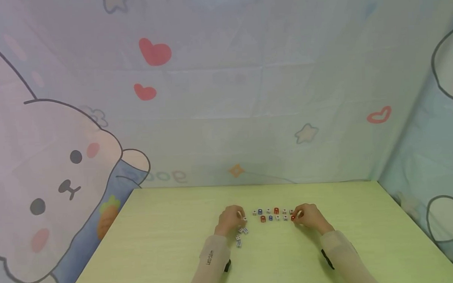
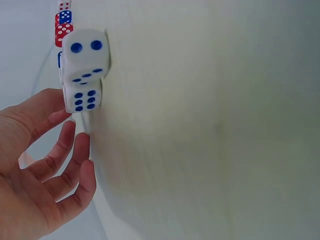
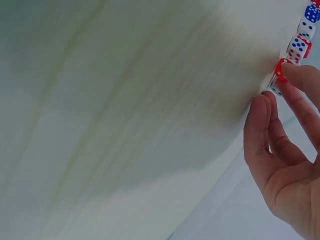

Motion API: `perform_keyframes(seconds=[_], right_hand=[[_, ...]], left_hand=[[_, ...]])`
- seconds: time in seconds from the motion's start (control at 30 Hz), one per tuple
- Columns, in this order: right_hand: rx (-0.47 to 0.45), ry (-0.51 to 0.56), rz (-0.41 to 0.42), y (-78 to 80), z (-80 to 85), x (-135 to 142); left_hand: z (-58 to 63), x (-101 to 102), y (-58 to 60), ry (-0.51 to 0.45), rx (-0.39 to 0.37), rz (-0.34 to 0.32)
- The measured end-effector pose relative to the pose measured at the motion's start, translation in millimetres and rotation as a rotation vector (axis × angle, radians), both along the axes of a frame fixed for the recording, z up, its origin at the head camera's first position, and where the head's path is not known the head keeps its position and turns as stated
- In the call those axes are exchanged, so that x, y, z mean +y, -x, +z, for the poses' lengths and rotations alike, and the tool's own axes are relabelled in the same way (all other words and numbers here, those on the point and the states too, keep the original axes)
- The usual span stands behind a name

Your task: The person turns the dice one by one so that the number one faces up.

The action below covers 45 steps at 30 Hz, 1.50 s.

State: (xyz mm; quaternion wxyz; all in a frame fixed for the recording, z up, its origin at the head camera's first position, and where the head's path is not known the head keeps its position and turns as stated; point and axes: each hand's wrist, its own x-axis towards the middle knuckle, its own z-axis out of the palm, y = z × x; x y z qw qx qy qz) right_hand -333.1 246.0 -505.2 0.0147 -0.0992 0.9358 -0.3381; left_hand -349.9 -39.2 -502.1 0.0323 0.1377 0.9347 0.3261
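Note:
At the left end of two rows of dice, my left hand (image 1: 230, 220) has thumb and forefinger at a small white die (image 1: 245, 219), seemingly pinching it. In the left wrist view, nearer white dice with blue pips (image 2: 86, 54) partly cover that contact, while the other fingers (image 2: 77, 182) curl loosely. My right hand (image 1: 309, 217) pinches a red die (image 3: 282, 70) between thumb and forefinger at the right end of the front row. A white die (image 1: 291, 212) sits just behind it. Several loose white dice (image 1: 239, 244) lie in front of the left hand.
The back row mixes white, blue (image 1: 260, 211) and red dice (image 1: 276, 210). The front row holds a red die (image 1: 263, 218), a blue die (image 1: 271, 218) and white dice (image 1: 285, 217). A patterned cloth (image 1: 226, 129) hangs behind the pale yellow-green table (image 1: 159, 244).

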Motion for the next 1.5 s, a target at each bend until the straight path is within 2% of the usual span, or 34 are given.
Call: perform_keyframes(seconds=[0.2, 0.37, 0.6, 0.73, 1.13, 1.27, 1.5], right_hand=[[-0.002, -0.046, -0.034, -1.8, 0.5, -2], [-0.006, -0.032, -0.049, -1.2, -1.1, -1], [-0.005, -0.009, -0.059, -3.3, -2.5, -1], [0.003, -0.011, -0.052, -5.3, -2.4, -3], [0.007, -0.028, -0.062, -4.3, -5.8, -6], [0.008, -0.038, -0.068, -4.0, -4.3, -6], [0.018, -0.041, -0.065, -2.8, 0.1, -3]], left_hand=[[-0.5, 2, 0.7, 0.008, 0.008, -0.002], [0.8, 8, 2.0, 0.010, 0.016, -0.018], [1.8, 20, 1.2, 0.008, -0.038, -0.004], [-0.2, 24, 0.0, 0.017, -0.045, -0.004], [-2.5, 31, -2.2, 0.045, 0.017, -0.014], [3.1, 29, -3.9, 0.041, 0.028, -0.014], [17.8, 16, -10.2, 0.026, -0.008, 0.005]])
